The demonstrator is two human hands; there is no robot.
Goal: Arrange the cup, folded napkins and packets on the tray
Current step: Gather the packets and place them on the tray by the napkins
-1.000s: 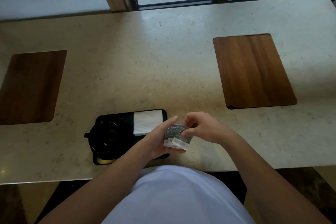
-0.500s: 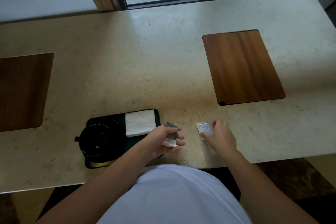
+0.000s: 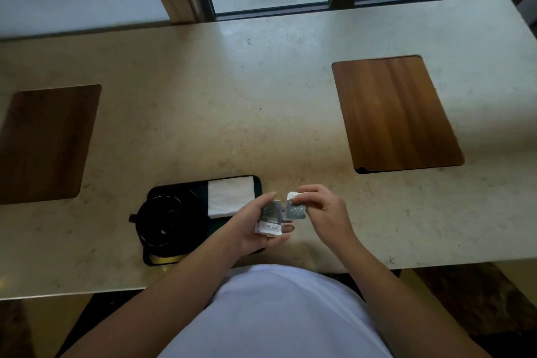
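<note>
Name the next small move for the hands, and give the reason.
Probably bring the right hand and its single packet to the stack of packets in the left hand; they sit apart beside the tray.

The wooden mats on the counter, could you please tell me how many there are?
2. One wooden mat lies at the far right of the counter; the other lies at the left, cut off by the picture's edge. Any more beyond the frame would be hidden.
</note>
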